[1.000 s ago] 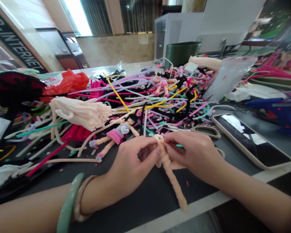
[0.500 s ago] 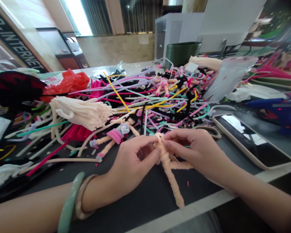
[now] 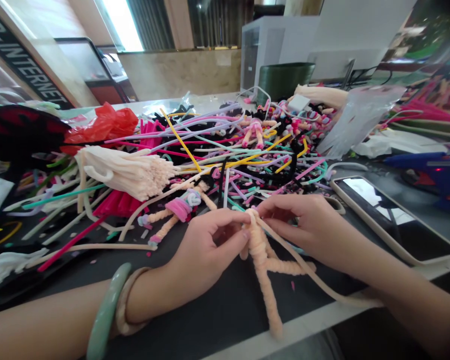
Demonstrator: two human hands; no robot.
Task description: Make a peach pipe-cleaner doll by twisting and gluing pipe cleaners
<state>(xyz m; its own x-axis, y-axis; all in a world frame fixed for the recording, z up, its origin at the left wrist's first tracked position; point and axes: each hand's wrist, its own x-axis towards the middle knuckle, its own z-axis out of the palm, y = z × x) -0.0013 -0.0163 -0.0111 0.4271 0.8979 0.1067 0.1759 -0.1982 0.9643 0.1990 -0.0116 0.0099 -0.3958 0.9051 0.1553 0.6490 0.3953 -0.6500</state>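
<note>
My left hand (image 3: pixel 206 252) pinches the upper part of a peach pipe-cleaner figure (image 3: pixel 264 272) held just above the dark table. My right hand (image 3: pixel 309 225) pinches the figure's top from the other side, and a loose peach pipe-cleaner strand (image 3: pixel 315 280) trails from there down to the right past my forearm. The figure's two wrapped legs point down and to the right. A green bangle (image 3: pixel 107 312) sits on my left wrist. A finished small doll (image 3: pixel 180 207) with pink wrapping lies just left of my hands.
A big heap of coloured pipe cleaners (image 3: pixel 225 150) covers the table behind my hands, with a peach bundle (image 3: pixel 129 172) at left. A phone (image 3: pixel 392 217) lies at right, a blue glue gun (image 3: pixel 433 170) beyond it. A red bag (image 3: pixel 101 127) is at back left.
The figure has risen and turned a little between my hands. A long loose peach strand now shows, running from its top out to the lower right.
</note>
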